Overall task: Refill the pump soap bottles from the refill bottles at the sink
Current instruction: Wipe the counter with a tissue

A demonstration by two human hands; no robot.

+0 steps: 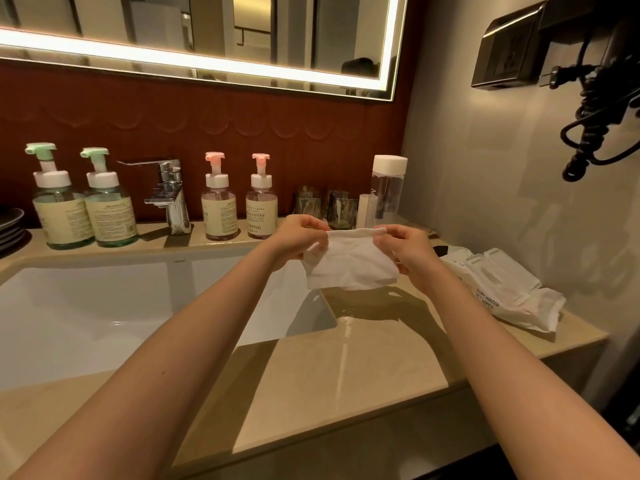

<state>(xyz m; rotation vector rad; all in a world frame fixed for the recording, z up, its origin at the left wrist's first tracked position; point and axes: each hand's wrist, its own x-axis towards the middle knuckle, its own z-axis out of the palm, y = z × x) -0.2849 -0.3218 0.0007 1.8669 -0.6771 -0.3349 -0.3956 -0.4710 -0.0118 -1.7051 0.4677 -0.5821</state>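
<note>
A white wet wipe (349, 265) is stretched between both hands above the right end of the sink. My left hand (298, 240) pinches its left top edge and my right hand (407, 252) pinches the right top corner. On the ledge behind the basin stand two green-pump bottles (62, 209) (109, 206) left of the faucet (169, 192). Two pink-pump bottles (220, 206) (261, 202) stand to the faucet's right, all with pumps on.
A white sink basin (104, 306) lies at left in the beige counter (346, 368). Packs of wet wipes (502, 289) lie at the right. Two dark glasses (341, 209), a clear bottle with white cap (388, 188) and stacked dark plates (10, 226) sit along the back.
</note>
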